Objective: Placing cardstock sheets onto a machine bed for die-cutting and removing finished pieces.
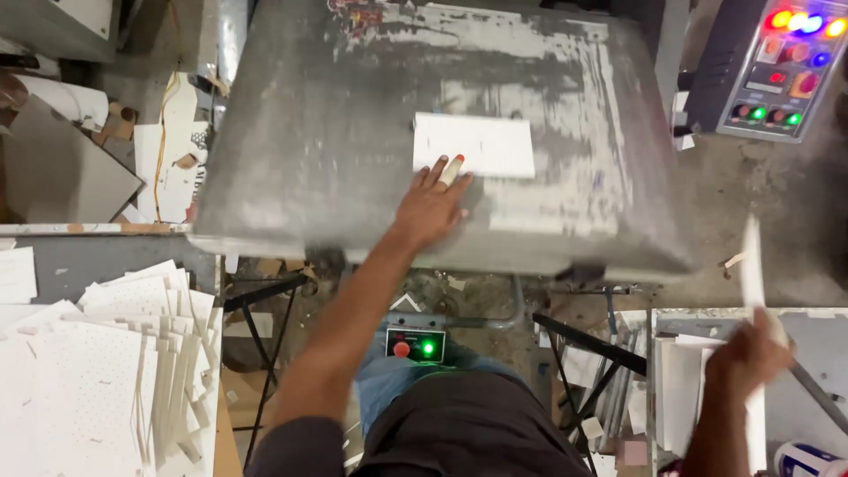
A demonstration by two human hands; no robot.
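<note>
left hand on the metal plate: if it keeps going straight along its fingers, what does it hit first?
The white card. The left hand lies on the grey metal plate, fingertips already at the card's lower left edge, probably touching. Motion blur leaves the exact contact unclear.

Left hand [430, 209] presses a white card [474, 145] on the metal plate [318, 132] — right hand [746, 358] grips another sheet [753, 265].

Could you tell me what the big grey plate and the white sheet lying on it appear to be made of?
The plate looks like bare metal, probably steel or aluminium: dull grey, scuffed, with worn whitish patches. The white sheet under the left hand seems to be card or stiff paper: flat, matt, crisp-edged.
</note>
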